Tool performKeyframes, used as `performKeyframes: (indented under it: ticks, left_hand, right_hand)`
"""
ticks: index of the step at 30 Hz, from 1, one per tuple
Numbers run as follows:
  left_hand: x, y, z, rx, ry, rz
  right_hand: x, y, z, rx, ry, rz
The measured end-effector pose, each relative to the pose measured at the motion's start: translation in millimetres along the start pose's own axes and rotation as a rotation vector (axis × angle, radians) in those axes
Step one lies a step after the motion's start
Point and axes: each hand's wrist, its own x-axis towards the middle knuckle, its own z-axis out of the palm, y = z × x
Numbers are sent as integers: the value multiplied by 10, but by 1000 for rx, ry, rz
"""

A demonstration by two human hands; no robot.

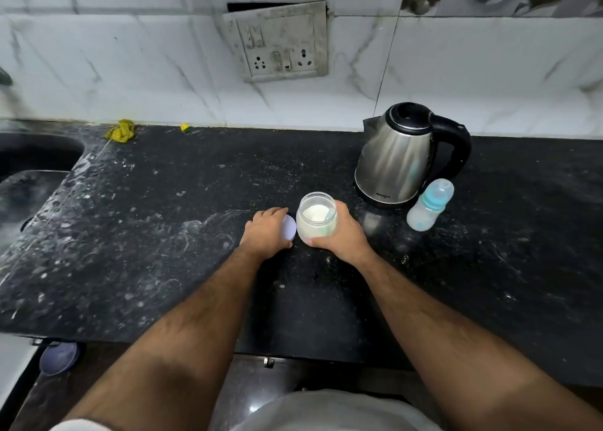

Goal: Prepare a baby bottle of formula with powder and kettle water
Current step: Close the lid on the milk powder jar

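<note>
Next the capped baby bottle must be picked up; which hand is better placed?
Probably the right hand: it grips the powder jar nearer the bottle; the left hand rests on the lid, farther away.

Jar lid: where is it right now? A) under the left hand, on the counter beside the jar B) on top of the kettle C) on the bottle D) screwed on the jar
A: the jar stands open with powder showing, and the left hand holds the lid on the counter just left of it.
</note>
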Motion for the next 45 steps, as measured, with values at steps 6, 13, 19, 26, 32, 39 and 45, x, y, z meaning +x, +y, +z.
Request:
performKeyframes:
  ticks: [6, 13, 19, 26, 32, 39, 45]
  left_hand:
    - [-5, 28, 19, -51, 37, -9]
    - [-29, 357, -18, -947, 72, -163]
    - [-91, 758, -187, -1408, -91, -162]
    - [-205, 1109, -207, -1531, -104, 87]
    - [-347, 1176, -179, -1469, -136, 151]
    - [-383, 1126, -256, -1298, -186, 223]
    - [-349, 1068, -335, -1205, -183, 264]
  right_hand:
    - [-125, 125, -114, 31, 75, 20]
    - [-409, 306, -377, 143, 103, 22]
    - [-631, 433, -569, 162, 83, 58]
    - [-715, 382, -734, 205, 76, 27]
    - [-721, 308, -783, 249, 76, 15]
    - [-731, 190, -796, 243, 15, -15]
    - [-726, 123, -805, 229, -10, -11]
